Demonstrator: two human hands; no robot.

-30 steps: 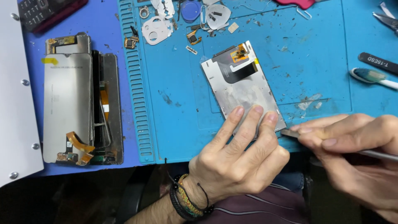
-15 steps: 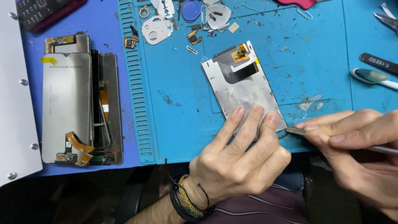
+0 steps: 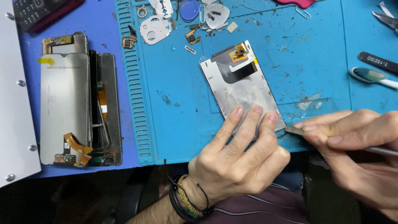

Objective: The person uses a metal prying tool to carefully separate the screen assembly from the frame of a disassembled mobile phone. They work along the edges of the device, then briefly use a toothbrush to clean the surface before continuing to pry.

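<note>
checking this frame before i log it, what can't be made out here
- Near end of the display panel, head view: covered by the left hand.
- Thin tool: its far end runs off the right edge; its middle is inside the right hand.
- Tool tip's contact with the panel corner: too small to tell.

A second screen panel (image 3: 64,105) lies over an opened phone frame (image 3: 105,108) at the mat's (image 3: 166,103) left edge; a brush (image 3: 371,76) and tweezers (image 3: 378,63) rest near its right edge.

Left hand (image 3: 238,161) palm down, three fingers (image 3: 237,113) spread and pressing flat, braceleted wrist bent, right hand (image 3: 352,145) in a pinching grip, fingertips pointing left
</note>
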